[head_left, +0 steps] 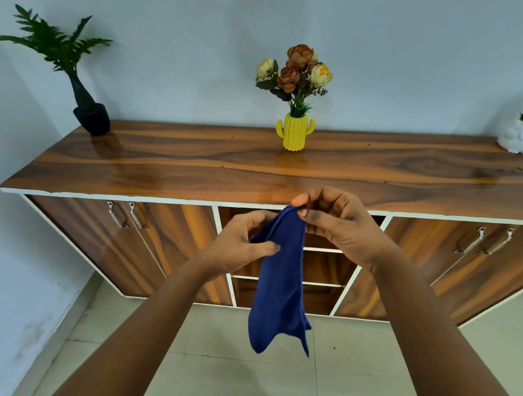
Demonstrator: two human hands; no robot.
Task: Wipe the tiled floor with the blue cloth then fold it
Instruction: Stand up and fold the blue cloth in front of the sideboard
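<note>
Below, pale floor tiles (pixel 240 373) meet a light blue wall and a long wooden cabinet (pixel 252 164) with open middle shelves. On its glossy top stand a dark potted plant (pixel 88 109), a yellow cactus vase (pixel 295 131) of flowers and a white planter (pixel 520 137) — none blocks the hands. The blue cloth (pixel 279 288) hangs in the air, clear of the floor — its top corner pinched by the right hand (pixel 338 223), its upper edge gripped by the left hand (pixel 241 245).

blue cloth (pixel 278 288): soft matt fabric | cabinet top (pixel 190 162): glossy wood | floor (pixel 234 368): smooth tile
</note>
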